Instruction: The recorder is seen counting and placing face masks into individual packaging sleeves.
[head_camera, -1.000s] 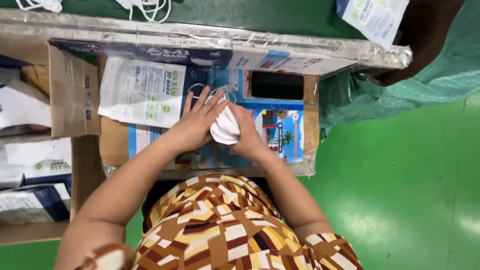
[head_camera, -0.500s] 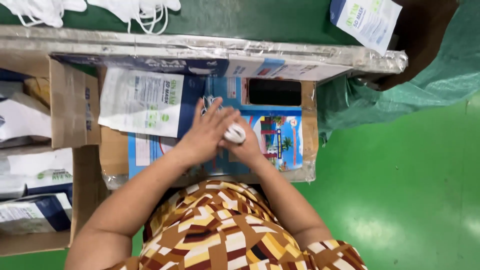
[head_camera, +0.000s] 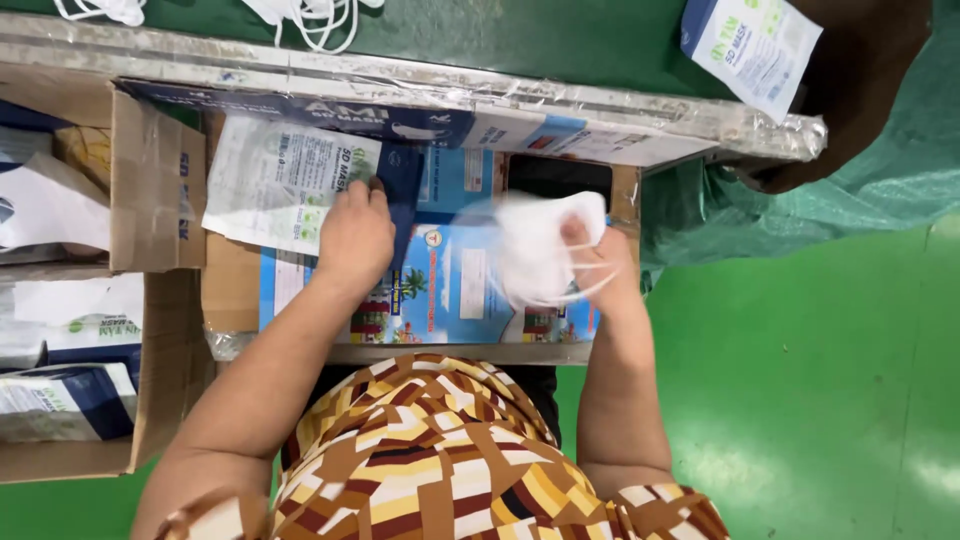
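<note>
White face mask (head_camera: 535, 255), blurred, pinched in right hand (head_camera: 600, 265) grip above printed box. Left hand (head_camera: 355, 240) grip flat, fingers resting on clear mask pouch (head_camera: 285, 180).

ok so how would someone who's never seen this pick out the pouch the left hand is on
Start at the open cardboard box below the foil-wrapped table edge. Right of its flap a flat white and green pouch lies on a blue printed board, the left hand touching its right edge. Unlike the packs in the box, it lies alone.
</note>
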